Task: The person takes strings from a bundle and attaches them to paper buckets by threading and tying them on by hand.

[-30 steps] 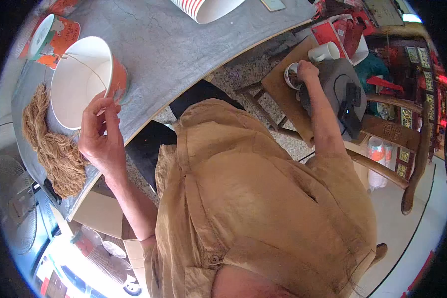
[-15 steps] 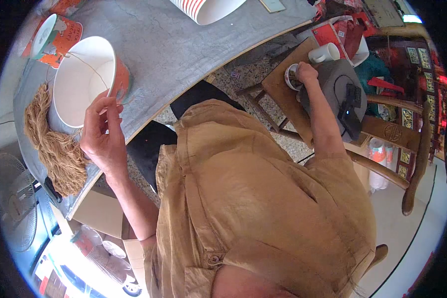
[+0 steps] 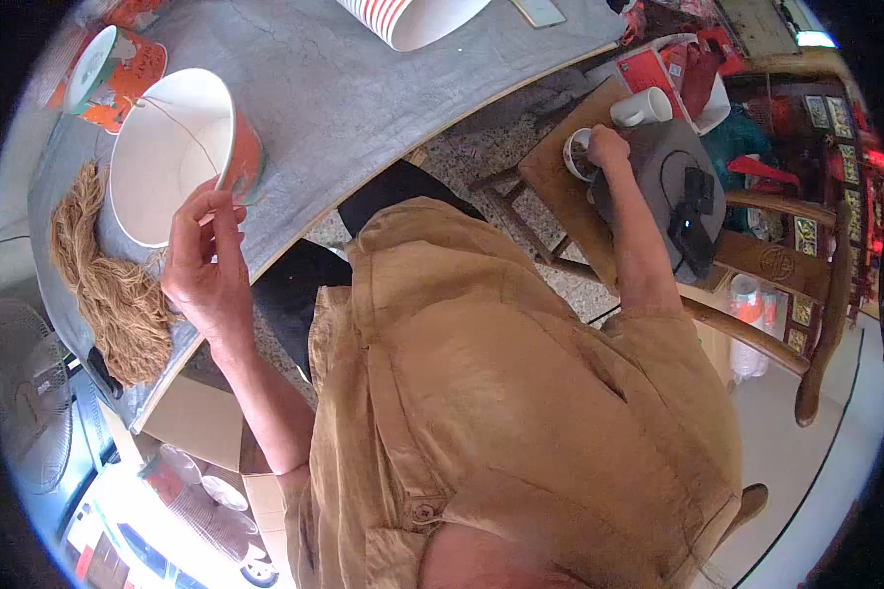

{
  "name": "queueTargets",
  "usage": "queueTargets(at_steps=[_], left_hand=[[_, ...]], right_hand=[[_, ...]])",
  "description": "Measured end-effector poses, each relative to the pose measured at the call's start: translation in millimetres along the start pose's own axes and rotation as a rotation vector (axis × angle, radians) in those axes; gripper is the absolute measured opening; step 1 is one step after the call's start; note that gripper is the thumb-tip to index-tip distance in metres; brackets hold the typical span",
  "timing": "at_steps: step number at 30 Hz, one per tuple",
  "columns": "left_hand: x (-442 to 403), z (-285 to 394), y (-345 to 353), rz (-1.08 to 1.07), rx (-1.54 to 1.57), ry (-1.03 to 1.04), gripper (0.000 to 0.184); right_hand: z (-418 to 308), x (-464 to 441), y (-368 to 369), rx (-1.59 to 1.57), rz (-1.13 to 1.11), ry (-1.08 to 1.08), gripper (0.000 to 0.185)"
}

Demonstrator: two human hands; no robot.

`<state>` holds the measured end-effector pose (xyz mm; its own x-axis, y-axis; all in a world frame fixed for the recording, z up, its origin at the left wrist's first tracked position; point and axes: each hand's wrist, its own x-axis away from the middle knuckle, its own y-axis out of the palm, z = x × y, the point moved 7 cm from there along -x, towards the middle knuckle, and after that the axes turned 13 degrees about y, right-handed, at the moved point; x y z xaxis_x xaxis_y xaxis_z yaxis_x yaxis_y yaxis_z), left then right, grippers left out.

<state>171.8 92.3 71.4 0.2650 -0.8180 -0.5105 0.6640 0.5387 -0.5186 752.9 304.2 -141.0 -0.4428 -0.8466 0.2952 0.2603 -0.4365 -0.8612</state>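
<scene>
My left hand is closed in a pinch on a thin piece of twine at the near rim of a large paper bucket. The twine crosses the bucket's open mouth to its far rim. The bucket is white inside, orange and green outside, and leans with its mouth toward me. Off to the right, my right hand is closed, its fingertips dipping into a small white cup with dark contents. What those fingers hold is hidden. A bundle of brown twine lies left of the bucket.
Orange printed paper buckets and a nested stack of white, red-striped ones are on the grey table. A white mug and a black device with a cable rest by the wooden chair. A fan stands at left.
The bucket and table have shifted very slightly in view. My left hand keeps its pinch on the twine, and my right hand stays at the small cup.
</scene>
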Motion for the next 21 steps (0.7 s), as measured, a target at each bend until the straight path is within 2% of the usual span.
queueTargets(at_steps=[8, 14, 17, 20, 21], left_hand=[[1, 2, -3, -0.01, -0.014, -0.003, 0.013], [2, 3, -3, -0.009, -0.009, -0.012, 0.011], [1, 4, -4, -0.009, -0.005, -0.001, 0.011], [1, 2, -3, -0.004, -0.003, -0.01, 0.011], [0, 2, -3, -0.007, -0.004, -0.002, 0.011]], right_hand=[[-4, -5, 15, 0.058, -0.005, -0.027, 0.03], [-1, -12, 14, 0.025, 0.071, -0.016, 0.024], [6, -20, 3, -0.03, 0.211, 0.012, 0.023], [16, 0, -25, -0.199, 0.253, -0.079, 0.026], [18, 6, -35, -0.28, 0.2, -0.125, 0.026]])
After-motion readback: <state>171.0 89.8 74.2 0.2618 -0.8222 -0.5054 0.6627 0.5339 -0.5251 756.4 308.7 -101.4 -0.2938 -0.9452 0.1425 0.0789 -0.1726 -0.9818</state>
